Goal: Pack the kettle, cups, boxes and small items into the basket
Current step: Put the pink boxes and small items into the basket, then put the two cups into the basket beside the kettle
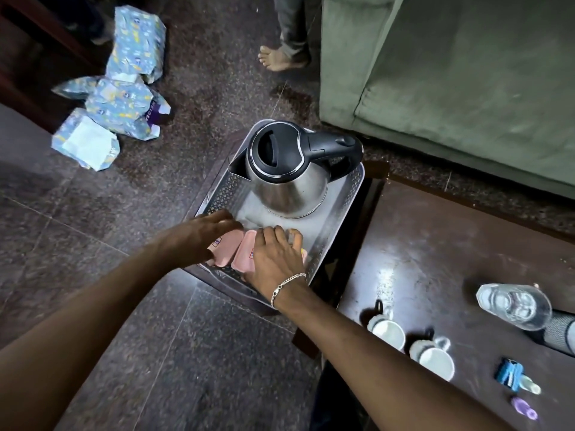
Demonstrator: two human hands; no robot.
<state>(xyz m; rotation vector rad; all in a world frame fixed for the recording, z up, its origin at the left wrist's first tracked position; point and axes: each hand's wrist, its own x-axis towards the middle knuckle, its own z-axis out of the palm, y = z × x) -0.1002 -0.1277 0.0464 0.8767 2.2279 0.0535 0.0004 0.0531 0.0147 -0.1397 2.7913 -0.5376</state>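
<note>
A steel kettle (pixel 291 172) with a black lid and handle stands in the far half of the grey perforated basket (pixel 348 206). At the basket's near end lie pink boxes (pixel 244 253) side by side. My left hand (pixel 202 236) rests on the left pink box, fingers spread. My right hand (pixel 275 256), with a silver bracelet on the wrist, lies flat over the right pink boxes. Two white cups (pixel 387 332) (pixel 435 357) stand on the dark table (pixel 435 244) at the right, beside a blue small item (pixel 510 373) and a purple one (pixel 524 407).
The basket sits on a low dark stool beside the table. A clear glass bottle (pixel 513 304) lies on the table's right side. A green sofa (pixel 451 73) is behind. Blue patterned packs (pixel 124 88) lie on the floor at the left. A person's bare foot (pixel 280 59) stands at the top.
</note>
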